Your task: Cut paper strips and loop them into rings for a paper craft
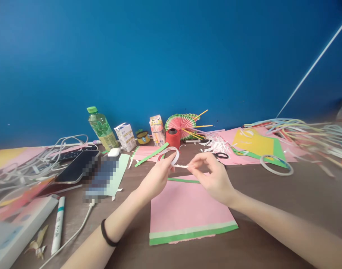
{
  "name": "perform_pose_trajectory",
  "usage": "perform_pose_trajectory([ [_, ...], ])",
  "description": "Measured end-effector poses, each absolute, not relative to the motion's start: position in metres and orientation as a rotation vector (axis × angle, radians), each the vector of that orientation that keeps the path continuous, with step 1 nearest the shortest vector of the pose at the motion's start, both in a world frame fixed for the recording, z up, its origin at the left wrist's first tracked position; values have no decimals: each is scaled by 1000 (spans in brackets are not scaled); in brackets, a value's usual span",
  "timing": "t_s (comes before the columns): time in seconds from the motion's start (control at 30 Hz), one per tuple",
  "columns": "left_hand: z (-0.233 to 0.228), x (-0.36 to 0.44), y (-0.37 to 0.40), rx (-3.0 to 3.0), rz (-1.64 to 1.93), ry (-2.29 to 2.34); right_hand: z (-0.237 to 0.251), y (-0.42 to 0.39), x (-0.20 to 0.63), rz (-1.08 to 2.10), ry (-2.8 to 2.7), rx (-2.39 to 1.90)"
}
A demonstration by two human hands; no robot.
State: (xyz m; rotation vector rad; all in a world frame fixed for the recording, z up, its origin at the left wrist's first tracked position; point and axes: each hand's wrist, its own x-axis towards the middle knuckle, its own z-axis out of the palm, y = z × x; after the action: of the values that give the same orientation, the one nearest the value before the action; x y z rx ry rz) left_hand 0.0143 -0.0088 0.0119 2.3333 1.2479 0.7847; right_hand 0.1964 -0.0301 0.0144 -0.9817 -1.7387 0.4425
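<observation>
In the head view, my left hand [159,172] is closed around a roll of white tape [175,156]. A short strip of tape [181,166] stretches from the roll to my right hand [210,175], whose thumb and forefinger pinch its end. Below both hands a pink paper sheet [187,207] lies flat on the dark table. Light and dark green bands [193,232] run along its near edge, and a thin green strip [185,180] crosses its far edge, partly behind my right hand.
Behind stand a green-capped bottle [101,129], cartons [126,136], a red spool [173,139] and a pleated paper fan [182,123]. Black scissors [221,155] and another tape roll [276,165] lie right. A phone [77,166], cables and a marker [58,226] lie left.
</observation>
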Motion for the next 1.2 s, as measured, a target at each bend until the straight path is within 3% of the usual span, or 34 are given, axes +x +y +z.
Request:
perform_pose_trajectory([
  [0.13, 15, 14, -8, 2355, 776, 1282, 14, -31, 195, 415, -1756, -969],
  [0.37, 16, 18, -10, 2090, 887, 1265, 1, -38, 188, 16, -2033, -442],
  [0.57, 18, 5, 2, 2104, 912, 1539, 4, -51, 189, -108, -2200, -154],
  [0.7, 22, -4, 11, 2156, 758, 1691, 6, -46, 190, 70, -2189, -392],
  [0.93, 20, -15, 12, 2365, 72, 1824, 17, -17, 207, 479, -2273, -1222],
  [1.03, 23, -16, 7, 2371, 14, 1880, 13, -5, 216, 603, -2417, -1477],
  [1.2, 19, -10, 7, 2503, 158, 1911, 0, 7, 222, 621, -2507, -1540],
])
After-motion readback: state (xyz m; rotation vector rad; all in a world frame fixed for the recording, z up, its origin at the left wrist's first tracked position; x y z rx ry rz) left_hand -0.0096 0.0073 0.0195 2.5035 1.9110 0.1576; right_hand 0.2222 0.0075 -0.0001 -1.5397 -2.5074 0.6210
